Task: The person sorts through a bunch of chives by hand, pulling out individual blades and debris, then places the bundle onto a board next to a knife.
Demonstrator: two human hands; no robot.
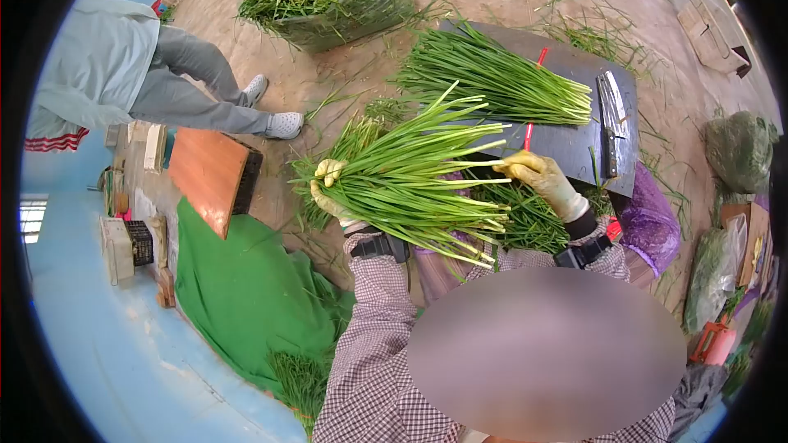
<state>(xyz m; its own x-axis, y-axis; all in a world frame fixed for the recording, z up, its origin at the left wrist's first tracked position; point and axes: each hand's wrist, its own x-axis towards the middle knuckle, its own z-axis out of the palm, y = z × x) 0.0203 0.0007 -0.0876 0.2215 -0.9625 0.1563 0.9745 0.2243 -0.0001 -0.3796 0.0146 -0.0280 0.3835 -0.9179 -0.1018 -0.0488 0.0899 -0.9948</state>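
Green chives (410,189): one bundle, level between your gloved hands.
Left hand (330,190): curled round the bundle's narrow end.
Right hand (538,179): pinching pale stalk ends, near the knife (611,119).

Bright, even daylight fills the scene, leaving only soft, faint shadows under the bunch (410,184) and a dull sheen on the bag (369,4) and the knife (611,119). The fisheye lens bows everything toward a black round border, stretching the floor (107,361) at the left. The bunch is sharp, a smooth blurred oval covers the lower middle, and detail softens near the rim.
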